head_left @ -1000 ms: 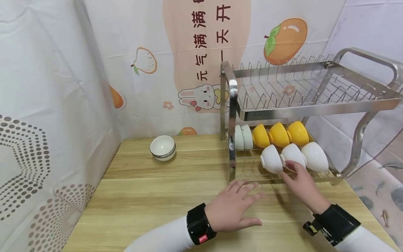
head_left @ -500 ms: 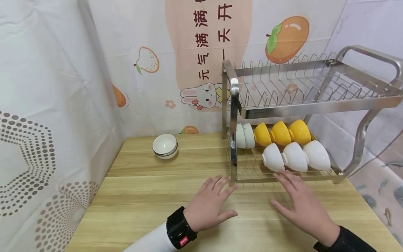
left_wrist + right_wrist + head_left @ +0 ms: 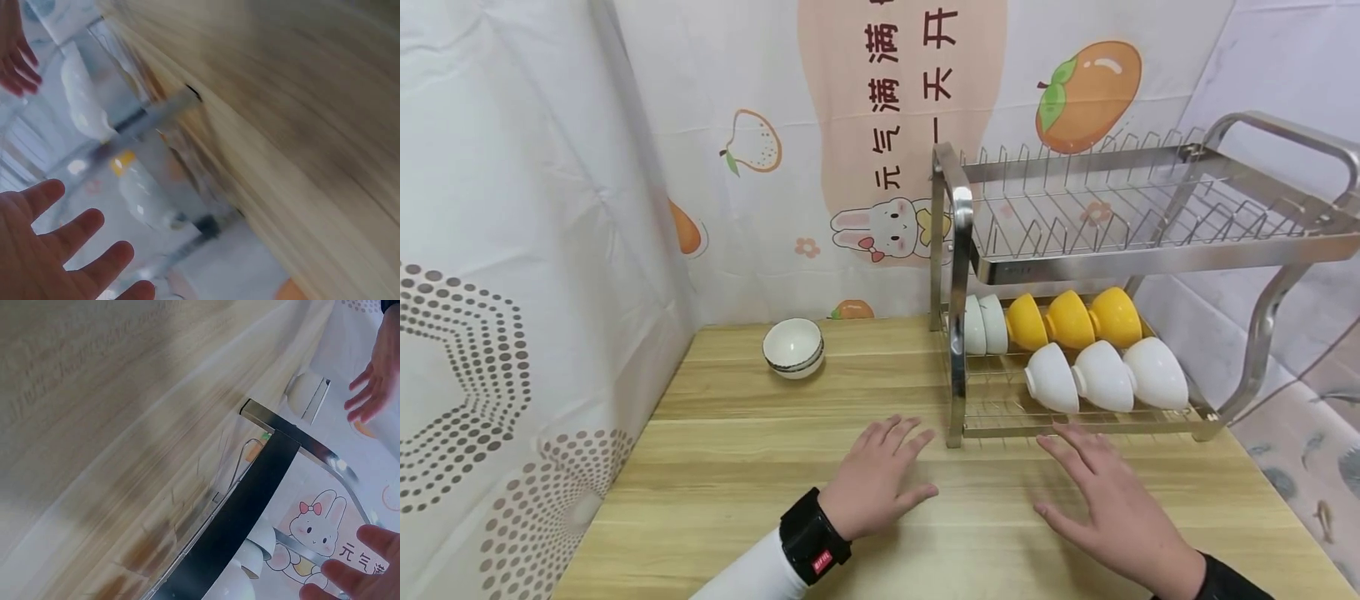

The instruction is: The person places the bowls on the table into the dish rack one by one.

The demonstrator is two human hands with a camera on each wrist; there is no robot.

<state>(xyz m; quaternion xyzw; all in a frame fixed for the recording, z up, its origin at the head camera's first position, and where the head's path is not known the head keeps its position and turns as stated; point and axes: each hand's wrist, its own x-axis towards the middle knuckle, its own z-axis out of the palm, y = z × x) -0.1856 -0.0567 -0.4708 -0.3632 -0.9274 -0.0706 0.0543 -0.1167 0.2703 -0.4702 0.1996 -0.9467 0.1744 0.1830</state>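
My left hand point(image 3: 874, 482) hovers above the wooden table with fingers spread and nothing in it, left of the dish rack's front leg. My right hand point(image 3: 1112, 510) is likewise spread and holds nothing, its fingertips just in front of the rack's lower front bar. On the lower tier lie three white bowls point(image 3: 1103, 377) on their sides in a front row. Behind them are three yellow bowls point(image 3: 1070, 320) and two pale bowls point(image 3: 995, 325) nested together at the left. In the right wrist view, my right fingers point(image 3: 350, 575) are outstretched beside the rack.
A two-tier metal dish rack point(image 3: 1082, 268) stands at the table's back right, its upper tier of wire slots overhanging the bowls. Small dark-rimmed white bowls point(image 3: 793, 346) sit stacked at the back left. A printed curtain point(image 3: 730, 242) hangs behind the wooden table point(image 3: 715, 467).
My right hand has let go at the middle white bowl and drawn back toward me, fingers spreading. My left hand has moved left, away from the rack. The bowls stay in place.
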